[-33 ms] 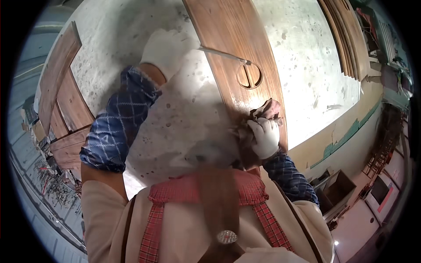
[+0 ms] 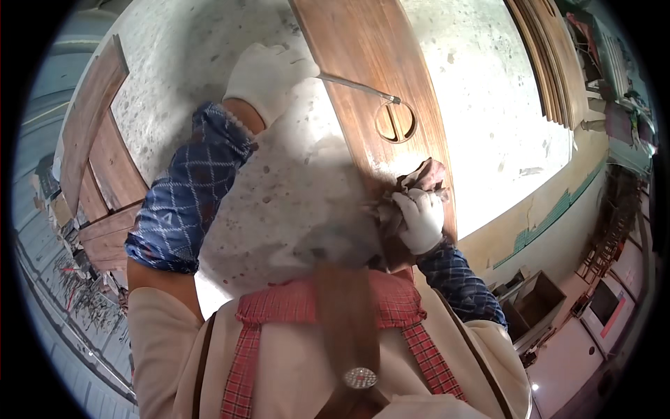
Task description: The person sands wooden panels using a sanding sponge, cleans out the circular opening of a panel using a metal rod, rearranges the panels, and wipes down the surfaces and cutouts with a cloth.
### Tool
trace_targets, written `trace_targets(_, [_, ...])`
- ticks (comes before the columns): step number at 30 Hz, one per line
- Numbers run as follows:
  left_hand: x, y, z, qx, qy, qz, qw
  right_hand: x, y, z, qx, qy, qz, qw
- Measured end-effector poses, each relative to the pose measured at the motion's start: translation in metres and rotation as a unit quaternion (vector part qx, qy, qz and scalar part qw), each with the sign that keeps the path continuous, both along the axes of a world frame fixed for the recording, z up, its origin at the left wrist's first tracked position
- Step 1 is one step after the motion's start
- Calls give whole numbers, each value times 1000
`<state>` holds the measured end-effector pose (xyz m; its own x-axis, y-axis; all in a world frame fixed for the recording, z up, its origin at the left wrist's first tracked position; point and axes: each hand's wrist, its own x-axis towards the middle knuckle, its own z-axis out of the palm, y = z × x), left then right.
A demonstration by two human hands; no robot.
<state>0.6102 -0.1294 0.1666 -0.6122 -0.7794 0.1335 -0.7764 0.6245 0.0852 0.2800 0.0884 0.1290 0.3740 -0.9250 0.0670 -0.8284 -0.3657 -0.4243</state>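
Indoors, a person in white gloves and blue checked sleeves leans over a long wooden board [image 2: 370,56], which lies on a pale, speckled work surface [image 2: 481,133] and runs from the far side to the near side, right of the middle. The left hand [image 2: 269,80], to the left of the board, is closed around one end of a thin, rod-like tool [image 2: 356,85]; glare hides the exact finger placement. The tool's right end reaches just beside the far rim of a round cut-out [image 2: 396,123] crossed by a narrow bar, though whether it touches the wood cannot be told. On the near part of the board, the right hand [image 2: 422,218] curls over a crumpled, brownish cloth [image 2: 426,174], fingers drawn in around its folds. Farther right lies a stack of boards [image 2: 548,63]; at left rests a wooden frame [image 2: 105,160]. The board looks stiff and fairly heavy for its length, its lit face perhaps a little slick under gloves; its two long edges, well apart from the cut-out, seem the surest hold, and the slim bar the most fragile part. The cloth appears soft and light, easily bunched in one palm, while the tool seems light and best gripped at its left end
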Motion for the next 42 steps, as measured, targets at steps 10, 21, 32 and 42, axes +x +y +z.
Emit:
trace_targets(10, [5,-35,0,-3,3,-92,996,-1,3,-6,-5,14,-3,1000])
trace_targets(21, [3,-31,1,-15,0,-90,996,2,-2,-3,3,2,12,1000])
trace_targets(32, [40,70,-2,75,274,213,935,82,-198,-4,-120,20,2,993])
trace_targets(42, [-10,117,-13,117,146,206,960,-13,1,4,6,52,-24,998])
